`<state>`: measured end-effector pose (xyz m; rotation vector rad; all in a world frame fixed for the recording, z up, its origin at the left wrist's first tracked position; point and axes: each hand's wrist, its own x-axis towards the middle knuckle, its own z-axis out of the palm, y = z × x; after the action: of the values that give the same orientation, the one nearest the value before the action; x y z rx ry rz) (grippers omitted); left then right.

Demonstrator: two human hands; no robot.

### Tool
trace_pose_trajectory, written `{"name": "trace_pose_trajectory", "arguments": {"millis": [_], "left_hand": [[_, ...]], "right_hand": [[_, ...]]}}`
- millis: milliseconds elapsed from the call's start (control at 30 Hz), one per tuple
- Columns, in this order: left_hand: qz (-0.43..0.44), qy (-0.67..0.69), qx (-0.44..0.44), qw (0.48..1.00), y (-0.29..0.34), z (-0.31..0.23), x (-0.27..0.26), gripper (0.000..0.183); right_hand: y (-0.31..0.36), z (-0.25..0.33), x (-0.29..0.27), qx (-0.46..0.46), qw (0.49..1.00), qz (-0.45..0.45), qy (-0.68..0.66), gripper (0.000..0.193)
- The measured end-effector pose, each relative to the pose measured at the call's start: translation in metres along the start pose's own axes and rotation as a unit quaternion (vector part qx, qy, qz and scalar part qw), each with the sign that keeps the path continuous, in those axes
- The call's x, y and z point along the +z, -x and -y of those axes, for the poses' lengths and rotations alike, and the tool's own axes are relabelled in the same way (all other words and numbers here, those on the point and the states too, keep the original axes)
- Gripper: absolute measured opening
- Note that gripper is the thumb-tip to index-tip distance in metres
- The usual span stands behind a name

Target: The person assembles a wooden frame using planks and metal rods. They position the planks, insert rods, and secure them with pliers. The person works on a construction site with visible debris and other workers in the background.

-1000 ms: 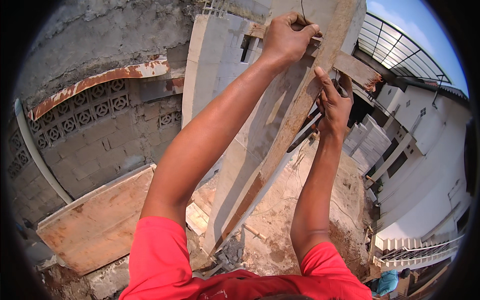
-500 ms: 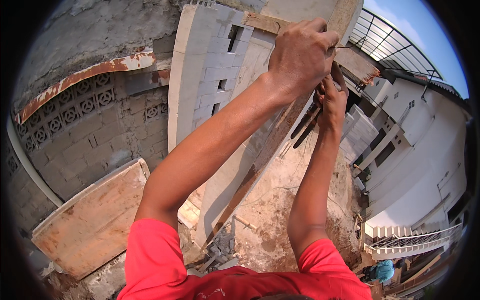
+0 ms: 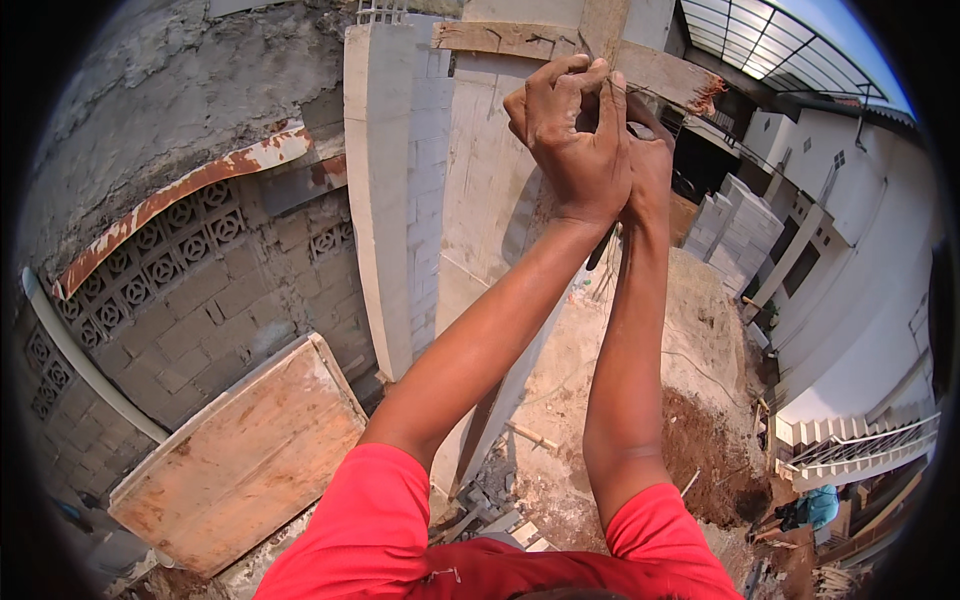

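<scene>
My left hand [image 3: 572, 140] is raised in front of wooden formwork, its fingers bent and their tips drawn together at a thin wire [image 3: 583, 44]. The wire sits by the joint of a horizontal plank [image 3: 490, 40] and an upright timber [image 3: 604, 28]. Close behind, the wrists overlapping, my right hand [image 3: 650, 150] is partly hidden by the left. Its fingers are wrapped round a dark pincer-like tool, whose handle end [image 3: 598, 250] pokes out below; the tool's jaws are hidden. Bent nails or wire ends stick out of the plank left of my fingers.
A pale concrete column [image 3: 380, 200] stands left of the formwork. A large wooden panel [image 3: 240, 450] leans by the block wall [image 3: 190, 330]. Rubble [image 3: 490, 500] lies low down, beside bare earth [image 3: 700, 440]. Stacked pale blocks [image 3: 735, 225] and a white building [image 3: 850, 290] are at the right.
My left hand has turned and moved slightly left and down, its fingers now pointing up at the timber joint. My right hand has come in behind it. The view has shifted right.
</scene>
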<state>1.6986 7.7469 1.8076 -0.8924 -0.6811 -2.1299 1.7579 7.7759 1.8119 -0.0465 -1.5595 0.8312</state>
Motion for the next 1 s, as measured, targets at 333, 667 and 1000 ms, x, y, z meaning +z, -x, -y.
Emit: {"name": "trace_pose_trajectory", "arguments": {"millis": [333, 667, 1000], "left_hand": [[-0.008, 0.055, 0.065, 0.996, -0.001, 0.0, -0.002, 0.019], [0.034, 0.041, 0.065, 0.996, 0.0, 0.01, 0.0, 0.028], [0.018, 0.084, 0.046, 0.995, -0.003, 0.01, -0.004, 0.018]], "right_hand": [[0.037, 0.033, -0.028, 0.105, 0.994, -0.012, -0.029, 0.034], [0.078, 0.087, -0.016, 0.132, 0.989, -0.038, -0.047, 0.032], [0.067, 0.115, -0.008, 0.105, 0.982, -0.036, 0.154, 0.039]]}}
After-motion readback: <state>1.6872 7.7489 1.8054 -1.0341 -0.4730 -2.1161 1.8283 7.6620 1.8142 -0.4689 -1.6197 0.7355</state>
